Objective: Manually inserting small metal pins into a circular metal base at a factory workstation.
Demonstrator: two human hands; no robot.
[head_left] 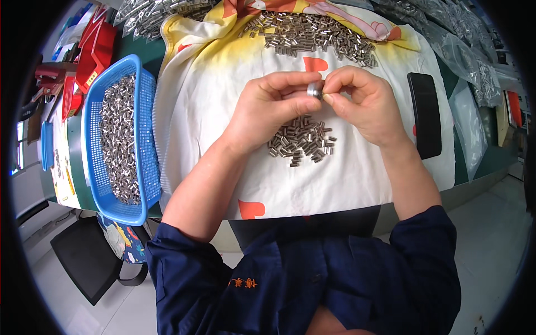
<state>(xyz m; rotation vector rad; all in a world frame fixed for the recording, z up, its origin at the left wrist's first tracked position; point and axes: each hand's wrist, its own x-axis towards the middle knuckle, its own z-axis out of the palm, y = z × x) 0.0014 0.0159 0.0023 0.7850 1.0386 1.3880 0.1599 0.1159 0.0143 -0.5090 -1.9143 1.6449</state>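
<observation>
A small, shiny, rounded metal piece (314,90) is held up over the cloth between the thumb and fingers of my left hand (268,107). My right hand (365,105) meets it from the other side, thumb and forefinger pinched together at its edge. Whatever lies in that pinch is too small to make out. Below both hands, a loose pile of short metal cylinders (301,140) rests on the white patterned cloth (206,111). A larger heap of similar cylinders (318,36) lies farther back on the same cloth.
On the left stands a blue plastic basket (148,128) full of small metal parts. A black phone (425,114) lies at the cloth's right side. Clear plastic bags of metal parts (466,61) sit at the far right. Red bins (96,53) stand at the back left.
</observation>
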